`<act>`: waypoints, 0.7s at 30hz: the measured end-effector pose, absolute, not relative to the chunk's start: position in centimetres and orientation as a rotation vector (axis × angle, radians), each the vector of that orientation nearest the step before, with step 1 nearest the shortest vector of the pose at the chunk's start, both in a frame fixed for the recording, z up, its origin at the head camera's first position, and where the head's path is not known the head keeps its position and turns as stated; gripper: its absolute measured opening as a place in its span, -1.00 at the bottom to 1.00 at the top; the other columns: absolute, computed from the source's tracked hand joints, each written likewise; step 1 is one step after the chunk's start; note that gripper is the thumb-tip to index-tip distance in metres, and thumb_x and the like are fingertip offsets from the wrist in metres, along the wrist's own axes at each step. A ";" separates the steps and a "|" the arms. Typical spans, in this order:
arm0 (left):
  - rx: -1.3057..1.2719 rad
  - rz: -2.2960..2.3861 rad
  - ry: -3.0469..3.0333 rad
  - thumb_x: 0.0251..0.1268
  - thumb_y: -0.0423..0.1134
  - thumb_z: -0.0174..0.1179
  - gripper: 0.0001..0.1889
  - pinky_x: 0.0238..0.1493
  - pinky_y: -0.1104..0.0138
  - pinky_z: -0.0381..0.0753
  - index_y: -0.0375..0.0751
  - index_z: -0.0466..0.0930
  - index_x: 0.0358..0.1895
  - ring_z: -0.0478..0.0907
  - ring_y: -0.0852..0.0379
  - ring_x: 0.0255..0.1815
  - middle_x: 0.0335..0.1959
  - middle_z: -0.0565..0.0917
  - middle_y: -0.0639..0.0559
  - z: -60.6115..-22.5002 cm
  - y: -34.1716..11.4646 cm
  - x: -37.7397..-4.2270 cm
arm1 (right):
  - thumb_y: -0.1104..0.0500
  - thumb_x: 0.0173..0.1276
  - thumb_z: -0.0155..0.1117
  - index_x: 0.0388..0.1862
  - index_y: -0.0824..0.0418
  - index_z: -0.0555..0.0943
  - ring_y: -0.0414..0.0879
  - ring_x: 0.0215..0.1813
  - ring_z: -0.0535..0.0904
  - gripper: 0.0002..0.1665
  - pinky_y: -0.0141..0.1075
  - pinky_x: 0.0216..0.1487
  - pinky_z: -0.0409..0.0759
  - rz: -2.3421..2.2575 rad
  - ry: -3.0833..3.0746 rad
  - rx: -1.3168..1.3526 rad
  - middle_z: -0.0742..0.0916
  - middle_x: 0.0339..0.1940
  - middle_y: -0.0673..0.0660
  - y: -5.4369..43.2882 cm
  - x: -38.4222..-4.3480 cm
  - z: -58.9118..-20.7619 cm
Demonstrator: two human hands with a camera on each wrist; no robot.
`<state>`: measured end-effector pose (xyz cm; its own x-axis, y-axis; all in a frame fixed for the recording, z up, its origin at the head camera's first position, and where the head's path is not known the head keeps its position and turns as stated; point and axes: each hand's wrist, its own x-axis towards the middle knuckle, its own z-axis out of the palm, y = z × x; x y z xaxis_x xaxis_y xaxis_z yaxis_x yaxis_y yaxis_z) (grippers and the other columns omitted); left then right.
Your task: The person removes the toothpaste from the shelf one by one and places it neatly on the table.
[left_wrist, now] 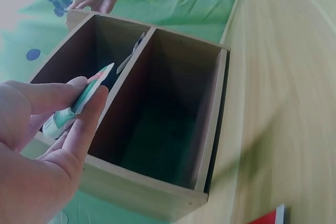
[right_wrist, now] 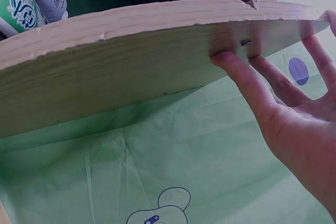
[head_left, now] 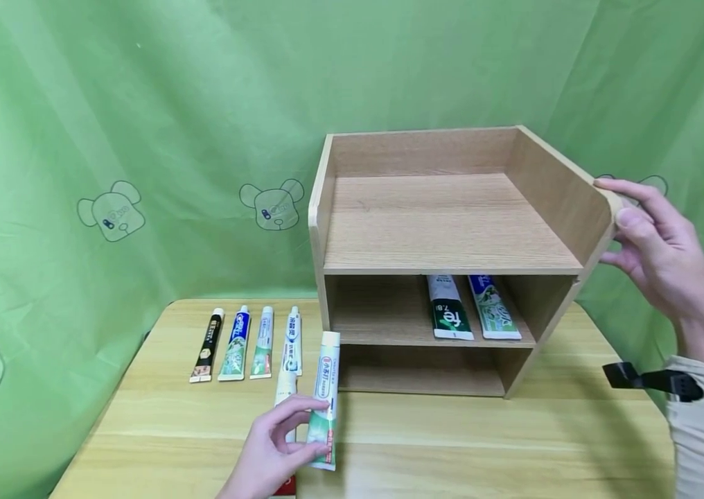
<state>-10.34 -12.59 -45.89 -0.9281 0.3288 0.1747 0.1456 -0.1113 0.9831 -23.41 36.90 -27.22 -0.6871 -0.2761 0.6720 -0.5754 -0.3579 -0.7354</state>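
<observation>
Your left hand (head_left: 271, 443) pinches a white-green toothpaste tube (head_left: 325, 391); your right hand (head_left: 664, 249) grips the right wall (head_left: 558, 177) of the wooden shelf (head_left: 439, 222).
The tube is before the shelf's left front edge (head_left: 321, 291), its cap (head_left: 330, 338) pointing away from you. Two other tubes (head_left: 450, 308) lie on the middle level (head_left: 377, 312), and more tubes (head_left: 236, 346) lie on the table (head_left: 452, 443).

The left grip (head_left: 267, 447) partly hides a pale tube (head_left: 286, 387); the left wrist view crops a red object (left_wrist: 266, 219).

The left hand (head_left: 266, 449) pinches low in front, while the right hand (head_left: 657, 251), raised higher, grips.
</observation>
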 end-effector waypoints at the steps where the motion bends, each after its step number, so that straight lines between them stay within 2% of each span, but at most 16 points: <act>1: 0.520 2.186 2.004 0.16 -0.50 0.44 -0.46 -0.02 0.03 0.75 -0.33 0.57 0.25 0.59 -0.03 0.20 0.26 0.52 -0.29 -45.9 -12.8 -10.3 | 0.50 0.63 -0.34 0.55 0.53 0.10 0.06 0.05 0.64 -0.45 -0.18 -0.08 0.78 2.152 -1.651 1.122 0.47 0.25 0.35 36.9 -23.4 -27.2; 4: 0.540 2.184 2.013 0.17 -0.50 0.44 -0.46 -0.05 0.02 0.76 -0.36 0.56 0.25 0.62 -0.04 0.16 0.24 0.53 -0.30 -46.1 -13.5 -10.1 | 0.49 0.63 -0.33 0.55 0.52 0.11 0.05 0.06 0.64 -0.45 -0.19 -0.07 0.78 2.153 -1.659 1.115 0.47 0.26 0.34 36.9 -23.3 -27.2; 11: 0.528 2.181 2.037 0.19 -0.49 0.42 -0.45 -0.08 0.02 0.76 -0.37 0.53 0.28 0.65 0.00 0.06 0.21 0.58 -0.16 -46.4 -15.5 -9.6 | 0.49 0.63 -0.33 0.56 0.52 0.11 0.04 0.07 0.63 -0.44 -0.18 -0.05 0.78 2.144 -1.681 1.099 0.46 0.28 0.34 36.8 -23.2 -27.1; 21: 0.278 2.204 2.058 0.16 -0.50 0.43 -0.40 -0.01 0.04 0.75 -0.44 0.49 0.32 0.65 0.00 0.12 0.27 0.56 -0.15 -46.4 -17.0 -9.6 | 0.49 0.63 -0.31 0.56 0.50 0.12 0.03 0.08 0.63 -0.44 -0.19 -0.03 0.77 2.125 -1.699 1.077 0.46 0.29 0.34 36.9 -23.1 -27.0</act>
